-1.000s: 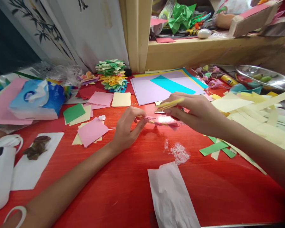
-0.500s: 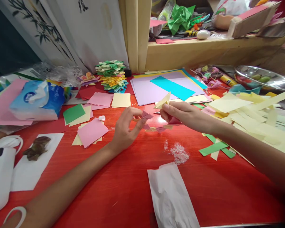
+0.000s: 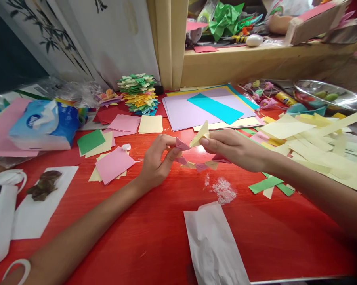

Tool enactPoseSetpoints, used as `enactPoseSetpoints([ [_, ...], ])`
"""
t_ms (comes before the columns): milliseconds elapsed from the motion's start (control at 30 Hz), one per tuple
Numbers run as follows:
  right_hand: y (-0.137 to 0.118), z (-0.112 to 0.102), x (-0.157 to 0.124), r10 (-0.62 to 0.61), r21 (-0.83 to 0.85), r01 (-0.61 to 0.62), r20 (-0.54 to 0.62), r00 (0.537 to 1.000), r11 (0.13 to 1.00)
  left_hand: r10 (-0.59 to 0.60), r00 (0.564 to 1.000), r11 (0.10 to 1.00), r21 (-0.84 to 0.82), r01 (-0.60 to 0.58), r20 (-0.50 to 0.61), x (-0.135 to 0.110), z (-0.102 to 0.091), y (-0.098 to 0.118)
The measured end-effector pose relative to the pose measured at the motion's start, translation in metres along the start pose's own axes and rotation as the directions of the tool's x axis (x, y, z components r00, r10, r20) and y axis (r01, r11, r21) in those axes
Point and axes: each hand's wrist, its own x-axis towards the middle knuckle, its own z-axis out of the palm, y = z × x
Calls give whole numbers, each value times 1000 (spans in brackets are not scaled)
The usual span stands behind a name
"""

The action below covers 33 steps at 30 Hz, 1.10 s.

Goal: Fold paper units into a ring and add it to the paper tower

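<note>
Over the red table (image 3: 154, 221), my left hand (image 3: 157, 160) pinches a small folded pink paper piece (image 3: 180, 144) between thumb and fingers. My right hand (image 3: 236, 148) pinches a folded pale-yellow paper piece (image 3: 199, 135), whose tip meets the pink one. Below both hands lie a few more small folded pink and yellow pieces (image 3: 200, 165) on the table. A smear of white glue (image 3: 224, 190) sits just in front of my right hand.
Paper squares (image 3: 114, 163) lie left of my hands, a tissue pack (image 3: 44, 124) further left. A stack of folded paper units (image 3: 139, 93) and large coloured sheets (image 3: 208, 107) lie behind. Yellow strips (image 3: 317, 146) pile at right. White paper (image 3: 214, 245) lies near the front edge.
My right hand has drawn back toward the left hand and raised the yellow piece upright. The left hand lifted its pink piece off the table, and the two pieces now touch.
</note>
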Motion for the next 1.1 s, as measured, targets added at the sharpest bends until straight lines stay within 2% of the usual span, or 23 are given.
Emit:
enactPoseSetpoints([
  [300, -2, 1, 1, -10, -87, 8, -26, 1000, 996, -22, 1000, 1000, -13, 22, 6, 0, 0, -1],
  [700, -1, 2, 1, -28, -69, 23, -62, 998, 997, -40, 999, 999, -7, 40, 15, 0, 0, -1],
  [1100, -2, 3, 3, -72, -212, 50, -95, 993, 976, -63, 998, 997, -39, 63, 15, 0, 0, -1],
])
